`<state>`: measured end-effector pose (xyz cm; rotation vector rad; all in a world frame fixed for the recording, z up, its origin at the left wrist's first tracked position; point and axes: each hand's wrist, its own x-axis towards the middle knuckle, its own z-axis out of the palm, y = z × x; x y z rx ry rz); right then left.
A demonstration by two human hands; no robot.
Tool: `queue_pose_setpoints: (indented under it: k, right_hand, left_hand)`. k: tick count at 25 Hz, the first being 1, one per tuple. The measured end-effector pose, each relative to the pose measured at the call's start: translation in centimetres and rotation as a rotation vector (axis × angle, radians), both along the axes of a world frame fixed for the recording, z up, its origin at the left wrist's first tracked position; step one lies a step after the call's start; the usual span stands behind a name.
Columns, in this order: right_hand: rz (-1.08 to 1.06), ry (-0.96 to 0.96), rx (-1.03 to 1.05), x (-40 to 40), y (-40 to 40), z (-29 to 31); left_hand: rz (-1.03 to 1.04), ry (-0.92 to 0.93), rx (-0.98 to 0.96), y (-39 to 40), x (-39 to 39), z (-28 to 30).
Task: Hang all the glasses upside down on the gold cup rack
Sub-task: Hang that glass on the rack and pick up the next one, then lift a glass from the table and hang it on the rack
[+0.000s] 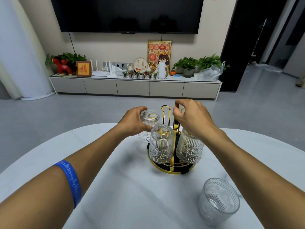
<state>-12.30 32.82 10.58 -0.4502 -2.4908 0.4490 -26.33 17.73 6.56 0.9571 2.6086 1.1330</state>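
Observation:
The gold cup rack [171, 170] stands on the white table, with a round gold-rimmed base and upright gold loops. Three ribbed clear glasses hang upside down on it: a front one [161, 144], a right one [189, 149] and a back-left one [149, 119]. My left hand [132, 121] is closed around the back-left glass, which sits over a gold loop. My right hand [189, 116] pinches the rack's tall centre handle [177, 104]. One more glass [217, 200] stands upright on the table at the near right, apart from both hands.
The white marble-look table [128, 187] has a curved far edge. Beyond it lie grey floor, a low TV cabinet [135, 86] with plants and ornaments, and a wall-mounted TV [128, 14].

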Motion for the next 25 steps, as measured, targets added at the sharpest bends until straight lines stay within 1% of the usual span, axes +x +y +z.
queue_pose_setpoints:
  k: [4,6,8,10,12,13,15,17,18,19,20,21,22,23,24,25]
  right_hand:
    - [0.004,-0.001,-0.014,0.1,-0.1,-0.3]
    - [0.026,-0.029,-0.09,0.3,-0.2,-0.1]
    - [0.051,0.0,-0.195,1.6,-0.3,0.2]
    - [0.041,0.072,-0.239,5.3,-0.5,-0.5]
    - [0.006,0.056,-0.188,10.6,-1.0,-2.4]
    - [-0.009,-0.018,-0.142,13.2,-1.5,-3.5]
    - [-0.027,-0.27,-0.058,17.1,-2.4,-5.7]
    - [-0.067,-0.557,-0.02,18.4,-3.1,-6.9]
    - [-0.094,-0.646,-0.039,18.5,-3.6,-7.2]
    - [-0.117,-0.669,-0.072,18.4,-4.0,-7.3]
    - [-0.134,-0.635,-0.124,18.4,-4.4,-7.1]
    - [-0.146,-0.556,-0.218,18.5,-4.6,-6.8]
    - [-0.149,-0.437,-0.384,18.6,-4.7,-6.3]
    - [-0.126,-0.279,-0.61,18.8,-4.9,-5.5]
    - [-0.076,-0.109,-0.843,18.7,-5.1,-4.6]
    - [0.007,0.044,-1.03,18.4,-5.5,-3.7]
  left_hand:
    - [-0.003,-0.025,0.007,-0.2,0.5,0.0]
    - [-0.002,-0.055,-0.013,-0.5,0.7,0.1]
    - [0.025,-0.104,-0.004,-1.7,1.2,0.5]
    - [0.107,-0.127,0.11,-3.8,2.7,1.1]
    - [0.217,-0.066,0.306,-6.1,5.6,0.9]
    - [0.245,-0.018,0.391,-7.0,7.5,0.6]
    - [0.214,0.022,0.468,-7.7,11.7,0.0]
    - [0.113,0.026,0.447,-7.3,15.5,-0.4]
    - [0.062,0.029,0.418,-7.0,16.9,-0.4]
    - [0.021,0.026,0.392,-6.8,18.1,-0.2]
    - [-0.01,0.015,0.368,-6.6,18.8,0.2]
    - [-0.033,-0.007,0.334,-6.4,19.3,0.6]
    - [-0.053,-0.057,0.286,-6.3,19.6,1.0]
    - [-0.076,-0.148,0.233,-6.2,19.9,1.6]
    - [-0.096,-0.3,0.2,-6.2,20.3,2.2]
    - [-0.108,-0.494,0.218,-6.1,20.6,2.8]
